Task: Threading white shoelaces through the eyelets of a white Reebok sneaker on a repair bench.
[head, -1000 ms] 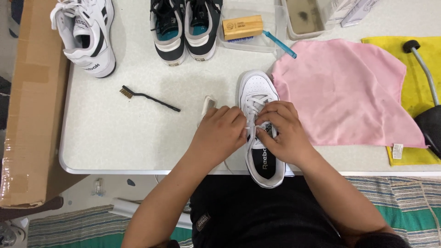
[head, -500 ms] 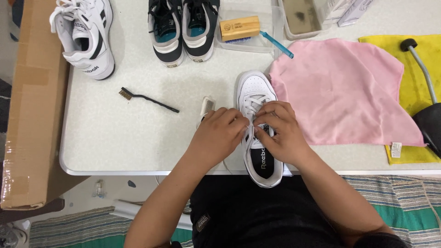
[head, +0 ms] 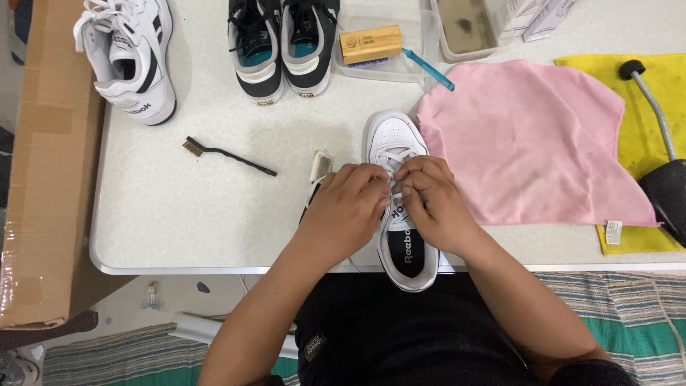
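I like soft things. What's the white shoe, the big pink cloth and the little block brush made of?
The white shoe under both hands looks like smooth leather or a synthetic look-alike: slight sheen, tiny punched holes on the toe. The pink cloth seems soft matte fabric, maybe microfibre: it lies limp with gentle folds. The block brush looks like pale wood.

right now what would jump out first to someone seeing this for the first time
Both hands, the left hand and right hand, meet over the laces of a white sneaker at the near edge of the white table. Just right of it spreads a big pink cloth over a yellow cloth. A pair of black sneakers stands at the far edge.
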